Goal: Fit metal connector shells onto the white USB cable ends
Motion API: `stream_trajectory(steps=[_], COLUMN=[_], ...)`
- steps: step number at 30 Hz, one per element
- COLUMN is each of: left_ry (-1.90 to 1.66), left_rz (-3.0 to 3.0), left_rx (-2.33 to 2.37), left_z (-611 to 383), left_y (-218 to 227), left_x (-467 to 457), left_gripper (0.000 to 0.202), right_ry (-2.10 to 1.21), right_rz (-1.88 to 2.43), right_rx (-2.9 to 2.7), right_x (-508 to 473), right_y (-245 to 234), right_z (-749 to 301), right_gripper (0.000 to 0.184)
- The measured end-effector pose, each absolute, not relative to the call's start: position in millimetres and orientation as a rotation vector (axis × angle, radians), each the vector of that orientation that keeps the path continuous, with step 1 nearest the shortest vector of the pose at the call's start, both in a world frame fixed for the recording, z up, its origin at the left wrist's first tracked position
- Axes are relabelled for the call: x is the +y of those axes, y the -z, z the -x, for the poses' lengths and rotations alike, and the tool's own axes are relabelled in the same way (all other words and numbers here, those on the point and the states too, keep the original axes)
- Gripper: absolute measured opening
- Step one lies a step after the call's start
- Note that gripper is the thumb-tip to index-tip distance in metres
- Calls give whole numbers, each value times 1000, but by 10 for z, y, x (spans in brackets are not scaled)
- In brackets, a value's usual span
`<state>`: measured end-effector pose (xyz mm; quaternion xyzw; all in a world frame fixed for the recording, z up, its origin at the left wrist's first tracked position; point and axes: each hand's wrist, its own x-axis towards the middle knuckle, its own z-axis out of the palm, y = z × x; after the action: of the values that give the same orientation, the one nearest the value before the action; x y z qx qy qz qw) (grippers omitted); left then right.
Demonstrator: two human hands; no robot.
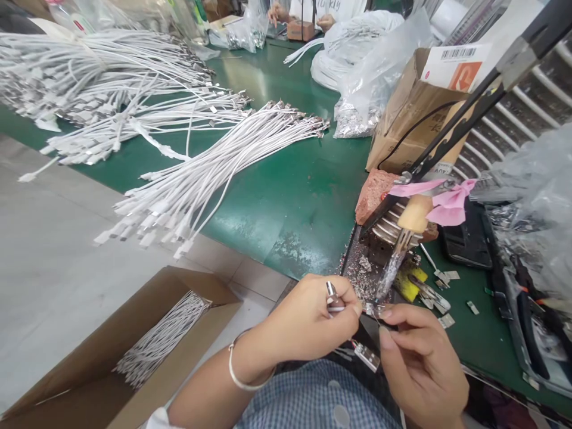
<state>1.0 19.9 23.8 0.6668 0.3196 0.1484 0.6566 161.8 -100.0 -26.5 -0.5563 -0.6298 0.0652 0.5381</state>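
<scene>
Connector shell [373, 309]: small, light, stiff metal, likely slippery; take by flat sides. Left hand [308, 322], right hand [420, 357]: each grip pinched on it.

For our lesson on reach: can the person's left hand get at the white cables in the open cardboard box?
Probably yes: the cardboard box stands open just left of the left hand, with nothing covering its white cables. But that hand pinches a small metal part.
</scene>
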Motion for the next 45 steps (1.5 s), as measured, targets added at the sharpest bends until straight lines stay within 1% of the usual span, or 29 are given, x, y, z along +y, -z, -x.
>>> stream_trajectory(steps=[16, 20, 45], left_ry=[-422, -457, -480], left_rz=[-1596, -1613, -1594], left_rx=[692, 698, 676], left_z=[-31, -34, -32], left_y=[-245, -248, -243], left_x=[154, 152, 123], left_gripper=[13, 13, 14], right_ry=[-172, -168, -192], right_rz=[1349, 1325, 1329], right_rx=[-1449, -1436, -1444], right_x=[-1000, -967, -994], right_y=[254, 216, 221], right_z=[-1631, -1600, -1619], right_gripper=[19, 21, 20])
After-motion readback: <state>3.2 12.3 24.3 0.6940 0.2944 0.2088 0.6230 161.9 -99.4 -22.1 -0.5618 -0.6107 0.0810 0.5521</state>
